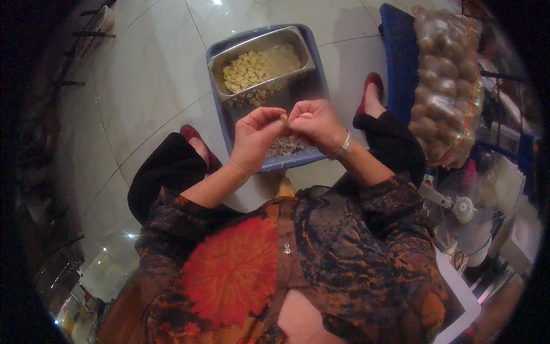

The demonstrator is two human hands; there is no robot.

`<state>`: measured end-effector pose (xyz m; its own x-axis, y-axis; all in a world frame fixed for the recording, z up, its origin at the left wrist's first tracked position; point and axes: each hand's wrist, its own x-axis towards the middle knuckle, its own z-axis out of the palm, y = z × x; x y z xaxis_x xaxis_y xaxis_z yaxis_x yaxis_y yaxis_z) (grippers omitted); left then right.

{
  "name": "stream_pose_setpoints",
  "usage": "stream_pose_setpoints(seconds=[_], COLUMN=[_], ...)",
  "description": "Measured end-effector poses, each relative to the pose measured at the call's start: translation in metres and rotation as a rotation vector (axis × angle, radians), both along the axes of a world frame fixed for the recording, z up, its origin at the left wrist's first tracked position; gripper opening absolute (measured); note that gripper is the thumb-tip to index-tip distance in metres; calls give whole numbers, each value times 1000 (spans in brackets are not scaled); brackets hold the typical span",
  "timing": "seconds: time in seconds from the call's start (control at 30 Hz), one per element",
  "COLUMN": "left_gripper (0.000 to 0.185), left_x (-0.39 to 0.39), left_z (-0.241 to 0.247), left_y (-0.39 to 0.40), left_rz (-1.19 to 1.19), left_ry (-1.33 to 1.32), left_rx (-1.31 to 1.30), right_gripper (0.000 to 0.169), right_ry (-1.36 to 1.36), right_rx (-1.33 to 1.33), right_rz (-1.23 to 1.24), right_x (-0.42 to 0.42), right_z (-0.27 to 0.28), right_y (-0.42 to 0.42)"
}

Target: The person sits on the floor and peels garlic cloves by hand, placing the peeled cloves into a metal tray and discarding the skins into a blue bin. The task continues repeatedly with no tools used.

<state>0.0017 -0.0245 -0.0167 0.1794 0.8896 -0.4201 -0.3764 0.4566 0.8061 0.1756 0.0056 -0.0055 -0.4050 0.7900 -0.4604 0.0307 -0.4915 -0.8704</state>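
My left hand (258, 133) pinches a small garlic clove (284, 118) between thumb and fingertips. The curled fingers of my right hand (316, 124) meet it there, and a second pale clove (306, 115) shows in their grip. Both hands are over a blue plastic tray (292, 161). Across the tray's far end sits a rectangular stainless steel pan (262, 88), tilted, with peeled garlic cloves (247, 71) in it. Cloves that look unpeeled (258, 98) lie along the pan's near side. Papery garlic skins (285, 147) gather at the tray's near end, partly hidden by my hands.
On the right, a clear bag of round brown produce (444, 81) rests against a blue surface (397, 60). Below it is a white electric fan (464, 210). My feet in red shoes (371, 88) flank the tray on the tiled floor (150, 86). Dark racks (92, 34) line the left.
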Motion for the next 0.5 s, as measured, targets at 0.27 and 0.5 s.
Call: stream_pose_setpoints(seconds=[0.27, 0.5], left_gripper=[22, 25], left_x=[-9, -11], left_z=[-12, -11], left_y=[4, 4], left_rz=[25, 12], left_ry=[-407, -391], left_rx=[-149, -218], right_gripper=[5, 14], right_ry=[-52, -493], right_rx=[199, 629], right_rz=[238, 555], right_x=[7, 22], right_z=[23, 7], right_y=[7, 17])
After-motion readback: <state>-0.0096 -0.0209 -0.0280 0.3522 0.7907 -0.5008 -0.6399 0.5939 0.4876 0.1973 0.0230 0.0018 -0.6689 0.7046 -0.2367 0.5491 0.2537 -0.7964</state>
